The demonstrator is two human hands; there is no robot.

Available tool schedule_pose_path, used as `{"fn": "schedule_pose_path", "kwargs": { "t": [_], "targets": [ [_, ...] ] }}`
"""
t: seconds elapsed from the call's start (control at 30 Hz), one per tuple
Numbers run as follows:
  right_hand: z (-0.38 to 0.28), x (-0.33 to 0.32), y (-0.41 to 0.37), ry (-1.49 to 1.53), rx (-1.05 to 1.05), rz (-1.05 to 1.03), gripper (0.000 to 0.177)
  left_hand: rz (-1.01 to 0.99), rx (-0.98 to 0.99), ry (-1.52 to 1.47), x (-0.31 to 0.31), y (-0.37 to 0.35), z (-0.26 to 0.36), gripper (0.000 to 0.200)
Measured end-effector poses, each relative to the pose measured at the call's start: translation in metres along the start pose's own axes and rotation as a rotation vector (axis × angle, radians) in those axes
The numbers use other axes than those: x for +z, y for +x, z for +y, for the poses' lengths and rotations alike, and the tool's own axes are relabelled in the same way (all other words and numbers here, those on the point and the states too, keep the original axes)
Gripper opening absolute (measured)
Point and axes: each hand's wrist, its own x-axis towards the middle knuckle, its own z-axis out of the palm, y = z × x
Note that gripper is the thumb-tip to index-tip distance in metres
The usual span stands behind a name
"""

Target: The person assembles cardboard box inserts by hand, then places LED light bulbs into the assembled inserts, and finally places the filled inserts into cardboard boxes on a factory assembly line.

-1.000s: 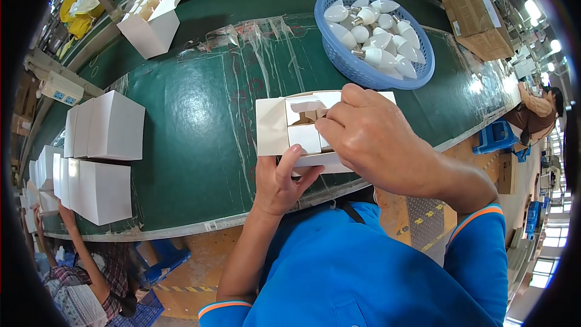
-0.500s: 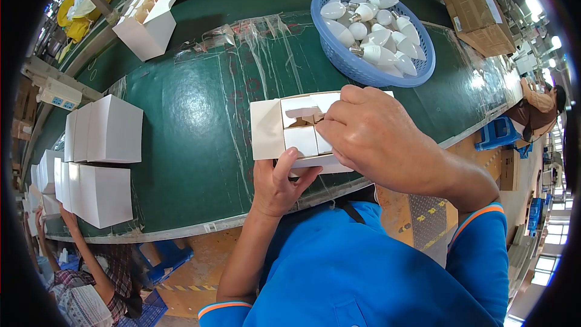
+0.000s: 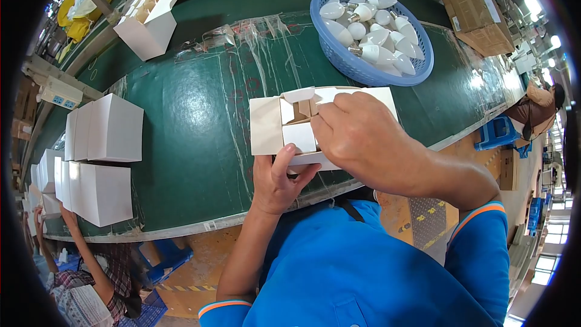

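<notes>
One open white box (image 3: 266,128) on near part of green counter (image 3: 187,121), around the middle. Left hand (image 3: 278,183) clamped on near left edge of box, thumb on top. Right hand (image 3: 366,136) apart from left, fingers curled over right part of box; fingertips partly hidden, cannot tell if pinching anything. Small white cartons (image 3: 298,138) packed inside, one with flap raised, brown interior showing. Blue basket (image 3: 346,66) full of white bulbs (image 3: 378,54) farther right, apart from box. White boxes (image 3: 121,127) at left; brown carton (image 3: 475,15) far right.
</notes>
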Motion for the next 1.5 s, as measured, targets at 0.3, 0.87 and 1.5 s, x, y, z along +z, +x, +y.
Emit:
{"fn": "schedule_pose_path", "kwargs": {
  "t": [0.3, 0.87, 1.5],
  "targets": [
    [0.014, -0.012, 0.004, 0.105, -0.091, 0.181, 0.019, 0.012, 0.07, 0.037, 0.004, 0.002, -0.003, 0.092],
    [-0.001, 0.002, 0.015, 0.145, -0.008, 0.065, 0.015, 0.159, -0.084, -0.186, 0.006, -0.015, -0.013, 0.104],
    [-0.006, -0.004, 0.032, 0.158, 0.017, 0.005, 0.015, -0.36, -0.382, -0.367, 0.028, 0.007, -0.048, 0.107]
  ]
}}
